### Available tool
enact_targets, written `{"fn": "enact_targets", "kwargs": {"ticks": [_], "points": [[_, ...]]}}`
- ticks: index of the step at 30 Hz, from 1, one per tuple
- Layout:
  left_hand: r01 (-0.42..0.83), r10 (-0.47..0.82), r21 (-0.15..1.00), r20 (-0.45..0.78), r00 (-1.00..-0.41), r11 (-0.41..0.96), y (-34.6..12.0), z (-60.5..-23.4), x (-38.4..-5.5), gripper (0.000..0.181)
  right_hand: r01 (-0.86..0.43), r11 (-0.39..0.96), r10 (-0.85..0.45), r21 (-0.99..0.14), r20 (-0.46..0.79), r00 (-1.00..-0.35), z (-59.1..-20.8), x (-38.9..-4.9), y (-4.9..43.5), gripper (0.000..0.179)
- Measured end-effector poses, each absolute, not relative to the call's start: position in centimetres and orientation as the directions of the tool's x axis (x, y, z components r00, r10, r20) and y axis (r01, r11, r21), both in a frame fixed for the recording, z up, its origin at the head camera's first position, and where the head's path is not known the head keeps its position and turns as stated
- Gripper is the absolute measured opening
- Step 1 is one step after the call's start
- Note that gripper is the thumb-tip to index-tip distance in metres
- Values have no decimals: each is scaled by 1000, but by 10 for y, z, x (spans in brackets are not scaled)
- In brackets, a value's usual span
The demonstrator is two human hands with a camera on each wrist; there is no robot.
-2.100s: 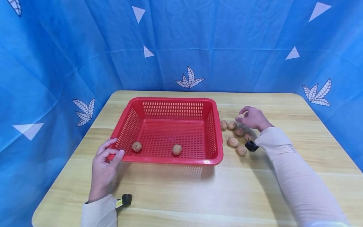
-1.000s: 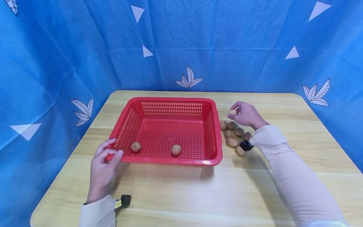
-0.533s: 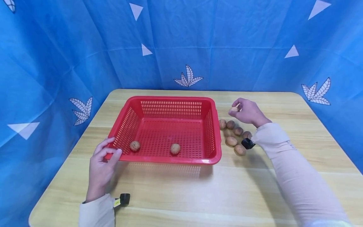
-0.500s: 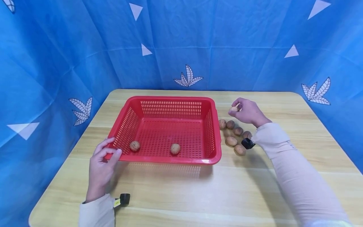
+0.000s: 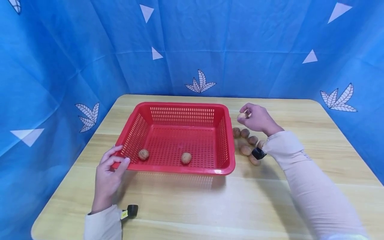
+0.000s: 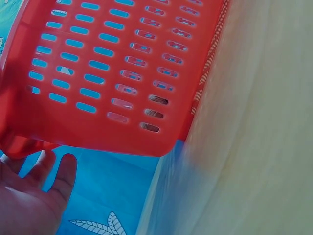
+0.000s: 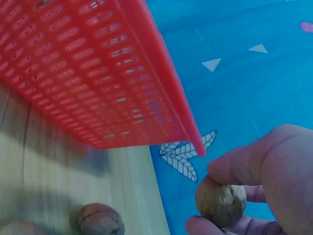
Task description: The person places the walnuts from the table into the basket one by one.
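At the front left corner of a red plastic basket, my left hand grips the rim, thumb on the near side and fingers over the left side. The left wrist view shows its fingers at the rim beside the slotted wall. To the right of the basket, my right hand pinches a walnut between thumb and fingers, raised over the table near the basket's back right. Inside the basket lie two walnuts, one at the left and one near the front middle.
Several loose walnuts lie on the wooden table just right of the basket, partly under my right wrist. A blue patterned curtain hangs behind the table and along its sides.
My right hand has moved left and slightly away from me, carrying the walnut from the loose walnuts toward the basket's right side. The left hand keeps its grip in place.
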State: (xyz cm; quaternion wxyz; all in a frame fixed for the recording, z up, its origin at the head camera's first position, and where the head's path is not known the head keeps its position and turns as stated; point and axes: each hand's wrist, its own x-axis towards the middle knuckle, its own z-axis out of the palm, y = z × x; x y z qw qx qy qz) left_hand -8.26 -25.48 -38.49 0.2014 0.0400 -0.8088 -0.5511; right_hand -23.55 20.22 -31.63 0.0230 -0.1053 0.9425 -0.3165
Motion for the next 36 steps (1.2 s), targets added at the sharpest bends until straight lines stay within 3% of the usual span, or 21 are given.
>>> {"fn": "enact_targets", "kwargs": {"ticks": [36], "points": [[164,-287,922,272,-918,349,-252,-382,-84,18,-216,754,-238,-620,48,-970,-298,-237,159,29]]}}
